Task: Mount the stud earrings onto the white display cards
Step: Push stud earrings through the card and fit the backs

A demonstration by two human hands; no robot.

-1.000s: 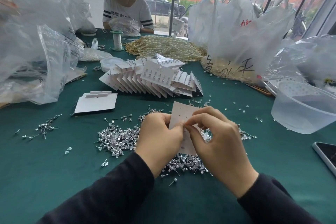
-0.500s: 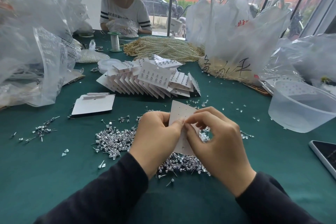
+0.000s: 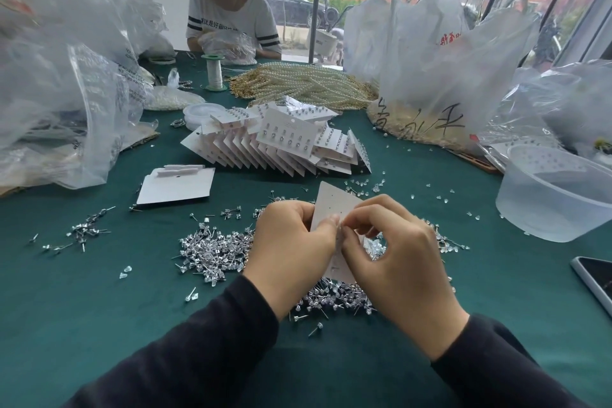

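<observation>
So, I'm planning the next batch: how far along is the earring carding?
Done: a fanned stack of filled cards. In hand: the left hand holds one white card while the right hand pinches at its edge, likely seating a stud. To do: a big pile of loose studs and the blank cards nearby. Plenty remains.

Bare counter (image 3: 82, 308) lies open near left, while heaped stud earrings (image 3: 212, 252) block the middle, fanned display cards (image 3: 275, 149) stand beyond, plastic bags (image 3: 66, 109) wall the left, and tub (image 3: 556, 205) and phone (image 3: 596, 278) crowd the right.
</observation>
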